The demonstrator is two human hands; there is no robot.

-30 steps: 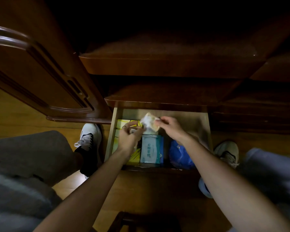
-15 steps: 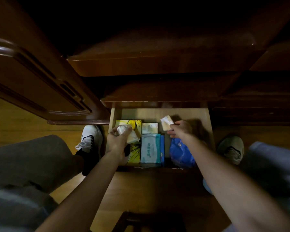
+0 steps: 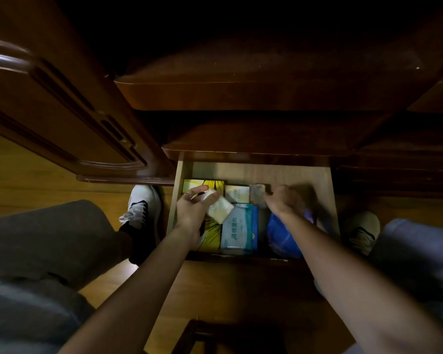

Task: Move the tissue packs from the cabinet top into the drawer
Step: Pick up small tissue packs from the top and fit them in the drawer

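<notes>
The light wooden drawer (image 3: pixel 325 190) stands pulled out below the dark cabinet top (image 3: pixel 266 95). My left hand (image 3: pixel 193 213) holds a small white tissue pack (image 3: pixel 220 210) above a yellow box (image 3: pixel 202 184) at the drawer's left. My right hand (image 3: pixel 283 201) has its fingertips on a second small pack (image 3: pixel 257 194), low at the drawer's back, beside another small pack (image 3: pixel 237 194). A pale blue tissue pack (image 3: pixel 237 227) lies in the middle and a blue bag (image 3: pixel 281 237) lies under my right wrist.
An open cabinet door (image 3: pixel 62 111) juts out on the left. My white shoes (image 3: pixel 142 203) (image 3: pixel 362 231) flank the drawer on the wooden floor. A dark wooden frame (image 3: pixel 228 335) sits at the bottom edge.
My right hand has lowered its small pack to the back of the drawer. My left hand has shifted right with its pack, over the yellow box.
</notes>
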